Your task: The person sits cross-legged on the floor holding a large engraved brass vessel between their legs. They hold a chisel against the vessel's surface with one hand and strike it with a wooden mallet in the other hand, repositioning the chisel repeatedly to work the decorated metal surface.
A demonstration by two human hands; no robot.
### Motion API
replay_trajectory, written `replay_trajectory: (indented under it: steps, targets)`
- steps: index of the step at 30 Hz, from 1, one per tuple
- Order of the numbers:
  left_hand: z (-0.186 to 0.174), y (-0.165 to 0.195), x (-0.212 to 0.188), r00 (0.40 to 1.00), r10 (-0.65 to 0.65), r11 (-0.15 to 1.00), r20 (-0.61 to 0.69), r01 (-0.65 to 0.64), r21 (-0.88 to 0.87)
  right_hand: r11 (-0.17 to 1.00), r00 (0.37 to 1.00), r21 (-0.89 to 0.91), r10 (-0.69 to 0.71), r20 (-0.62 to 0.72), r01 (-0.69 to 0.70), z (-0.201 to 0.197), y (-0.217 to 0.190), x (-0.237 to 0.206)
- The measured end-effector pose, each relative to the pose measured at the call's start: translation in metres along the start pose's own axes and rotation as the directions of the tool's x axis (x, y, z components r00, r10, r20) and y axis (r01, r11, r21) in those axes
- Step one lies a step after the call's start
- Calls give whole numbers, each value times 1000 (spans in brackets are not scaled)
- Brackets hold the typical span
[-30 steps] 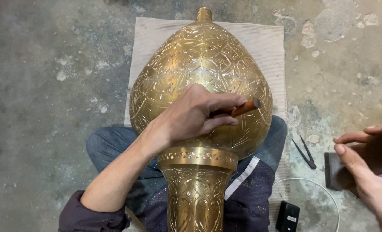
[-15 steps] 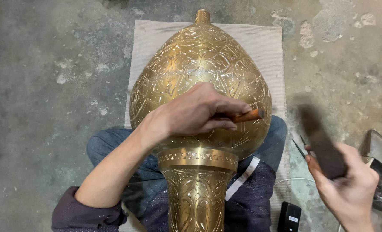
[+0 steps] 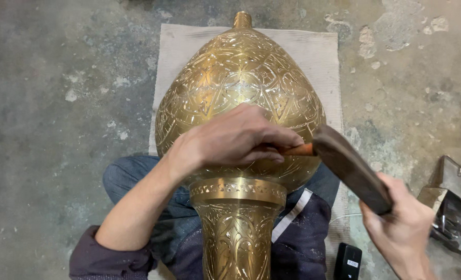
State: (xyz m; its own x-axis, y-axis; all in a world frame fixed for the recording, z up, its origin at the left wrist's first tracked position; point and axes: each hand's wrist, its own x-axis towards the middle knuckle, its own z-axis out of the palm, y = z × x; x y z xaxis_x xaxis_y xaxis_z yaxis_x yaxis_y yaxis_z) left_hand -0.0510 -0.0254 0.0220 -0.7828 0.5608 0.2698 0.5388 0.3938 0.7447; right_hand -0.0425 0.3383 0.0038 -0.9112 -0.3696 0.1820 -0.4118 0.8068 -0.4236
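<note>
The working tip of the orange-handled chisel (image 3: pixel 299 150) is hidden: only a short stub of the handle shows past the left hand's fingertips, and where the metal meets the brass cannot be made out. The lower end of the brass vessel (image 3: pixel 241 88) runs off the bottom edge of the view, so its foot is not seen. The near part of the cloth mat (image 3: pixel 183 46) is covered by the vessel and the person's lap. At the right edge, a metal box (image 3: pixel 451 186) is cut off, and the tools inside it are too dark to tell apart.

The left hand (image 3: pixel 230 140) is curled narrow around the chisel, fingers closed over the handle, with the palm resting on the vessel's widest bulge just above the pierced collar (image 3: pixel 238 191). The right hand (image 3: pixel 401 228) is closed firmly around the lower end of a dark wooden mallet block (image 3: pixel 349 166), whose upper end touches the chisel's handle end.

The vessel lies lengthwise on the mat, its small knob pointing to the mat's far edge, its neck over the person's knees. A small black device (image 3: pixel 347 261) lies on the concrete floor (image 3: pixel 59 103) beside the mat's near right corner.
</note>
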Motion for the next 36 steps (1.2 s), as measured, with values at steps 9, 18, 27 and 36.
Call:
replay_trajectory:
  steps: [9,18,27,36]
  targets:
    - [20,15,-23,910,-89,996,-405,85,-27,964,977,-172,-189,98,204,-58,-38,63]
    - [30,19,-26,860,-139,989,-490,146,-25,908,956,-344,-162,244,241,-66,-54,94]
    - [24,13,-19,920,-68,998,-387,65,-19,916,946,-238,-304,112,323,-58,-45,85]
    - [19,7,-13,956,-66,998,-285,70,6,929,969,-276,-223,111,245,-47,-43,70]
